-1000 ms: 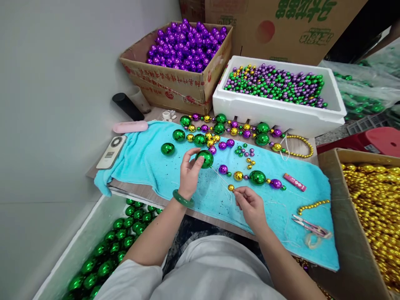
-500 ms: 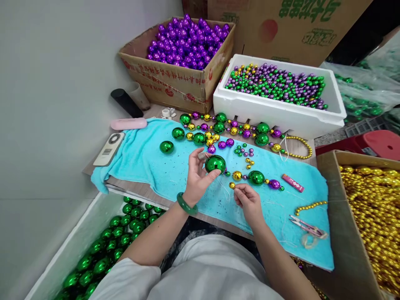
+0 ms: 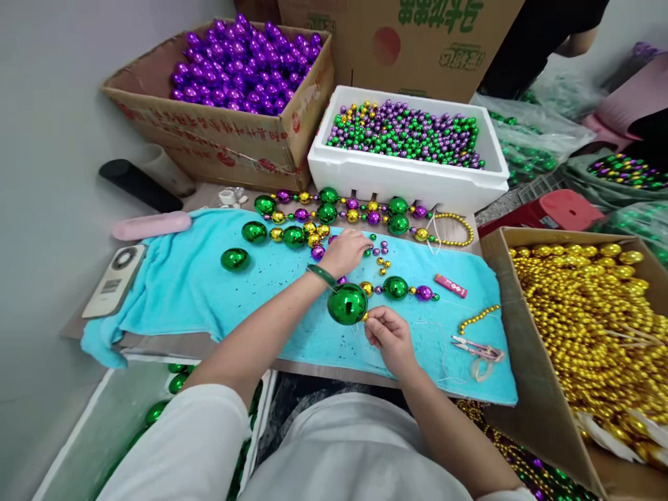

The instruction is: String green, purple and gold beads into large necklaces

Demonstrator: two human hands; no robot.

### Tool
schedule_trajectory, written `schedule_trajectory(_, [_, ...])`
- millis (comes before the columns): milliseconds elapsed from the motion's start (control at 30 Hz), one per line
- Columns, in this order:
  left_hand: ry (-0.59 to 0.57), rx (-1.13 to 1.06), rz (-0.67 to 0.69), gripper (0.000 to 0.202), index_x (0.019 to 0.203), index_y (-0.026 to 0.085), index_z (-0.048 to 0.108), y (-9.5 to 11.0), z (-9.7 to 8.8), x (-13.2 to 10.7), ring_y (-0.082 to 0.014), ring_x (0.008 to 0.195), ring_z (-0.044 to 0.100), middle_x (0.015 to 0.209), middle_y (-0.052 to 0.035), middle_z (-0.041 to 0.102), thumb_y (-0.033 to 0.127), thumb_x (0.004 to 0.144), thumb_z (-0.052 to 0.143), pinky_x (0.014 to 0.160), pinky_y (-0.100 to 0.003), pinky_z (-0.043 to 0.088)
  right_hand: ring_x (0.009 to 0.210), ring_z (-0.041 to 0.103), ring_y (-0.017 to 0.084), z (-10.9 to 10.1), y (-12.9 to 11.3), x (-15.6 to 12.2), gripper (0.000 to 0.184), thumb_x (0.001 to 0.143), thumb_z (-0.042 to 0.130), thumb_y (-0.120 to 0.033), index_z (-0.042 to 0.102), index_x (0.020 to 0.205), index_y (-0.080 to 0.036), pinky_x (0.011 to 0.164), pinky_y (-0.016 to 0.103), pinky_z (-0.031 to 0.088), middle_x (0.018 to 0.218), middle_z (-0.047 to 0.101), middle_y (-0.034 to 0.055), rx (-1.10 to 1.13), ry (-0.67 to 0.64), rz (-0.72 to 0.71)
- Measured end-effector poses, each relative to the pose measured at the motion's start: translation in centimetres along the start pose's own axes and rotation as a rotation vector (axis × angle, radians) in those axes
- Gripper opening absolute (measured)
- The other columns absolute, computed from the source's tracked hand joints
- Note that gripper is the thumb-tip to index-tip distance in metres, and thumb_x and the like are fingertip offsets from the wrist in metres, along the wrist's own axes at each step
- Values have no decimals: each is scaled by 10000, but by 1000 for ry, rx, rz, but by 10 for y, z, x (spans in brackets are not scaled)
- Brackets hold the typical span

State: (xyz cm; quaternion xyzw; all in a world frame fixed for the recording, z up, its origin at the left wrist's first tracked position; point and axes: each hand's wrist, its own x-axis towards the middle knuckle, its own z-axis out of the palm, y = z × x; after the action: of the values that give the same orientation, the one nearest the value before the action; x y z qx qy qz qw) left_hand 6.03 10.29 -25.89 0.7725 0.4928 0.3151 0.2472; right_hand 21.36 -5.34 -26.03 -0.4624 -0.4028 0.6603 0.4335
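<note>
My right hand is closed, thumb and forefinger pinched at the end of a bead string. A small gold bead is at its fingertips, beside a big shiny green ball. More of the string, with a green ball and a purple bead, lies on the turquoise towel. Reaching past the big ball, my left hand, a green bangle at its wrist, has its fingers bent together over small green and purple beads. Whatever is between those fingertips is hidden.
Behind the towel stand a carton of purple beads and a white foam box. A carton of gold bead strands stands right. Thread snips lie on the towel. Loose green balls lie left. Another person's arm shows behind.
My left hand has let go of the big green ball and moved up to the small loose beads. My right hand keeps its pinch. The view has turned right.
</note>
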Motion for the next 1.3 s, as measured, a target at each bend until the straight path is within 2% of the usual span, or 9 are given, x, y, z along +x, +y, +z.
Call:
schedule_trajectory(167, [-215,326,27,276,979,146,723,11,36,34,-288,1059,505,1003,-159,661,201,904,463,902,-407,423,459,403,83,-3,-2,-2,299,747,689,-470,591,746,-187,431,214,308,518,505,-36,17,-9,-21])
schedule_trajectory(367, [-228,358,-84,247,1000,106,704,15,54,54,-298,1093,519,1040,-186,671,233,893,522,907,-418,436,460,410,92,-13,0,-1,297,761,687,-474,601,742,-190,434,222,328,520,506,-31,-13,7,-36])
schedule_trajectory(533, [-220,273,-204,203,927,107,721,23,54,68,-297,1074,565,994,-187,700,104,837,539,901,-422,457,461,418,95,-15,-2,2,303,763,689,-481,605,752,-191,431,221,327,523,512,-27,-27,17,-28])
schedule_trajectory(633, [-180,158,-232,227,954,95,724,29,42,68,-278,1072,590,1050,-182,697,78,827,536,945,-413,454,457,419,94,-16,-4,2,300,760,691,-478,603,753,-191,426,219,320,523,513,-28,-11,38,-37])
schedule_trajectory(767, [-84,-146,-306,325,1167,134,652,26,2,40,-169,906,653,1052,-118,698,193,949,419,832,-324,522,466,428,92,-22,-4,1,273,767,693,-448,610,767,-188,444,221,334,526,508,-33,23,94,-78])
schedule_trajectory(867, [170,-1033,-499,246,1091,153,677,19,-34,1,-125,799,648,972,-80,690,251,922,528,759,-276,532,470,423,89,-24,-4,3,244,775,689,-421,617,779,-188,447,218,330,531,502,-38,34,137,-79])
schedule_trajectory(933, [284,-1337,-562,179,1011,155,697,17,-51,-26,-102,759,633,913,-57,680,233,880,603,722,-239,529,470,416,87,-21,-4,6,234,771,689,-410,618,770,-187,444,217,325,534,502,-38,26,154,-63])
schedule_trajectory(1067, [399,-1464,-630,123,947,141,700,18,-65,-61,-88,717,613,829,-44,664,184,873,611,660,-202,524,461,405,86,-11,-6,9,240,748,694,-409,618,735,-181,442,221,325,520,492,-38,-21,130,-30])
schedule_trajectory(1300, [454,-1492,-574,121,930,114,700,23,-68,-74,-79,692,618,762,-30,654,134,814,671,625,-174,508,455,402,82,-1,-9,5,235,751,679,-404,612,730,-179,437,219,317,515,491,-41,-52,120,-38])
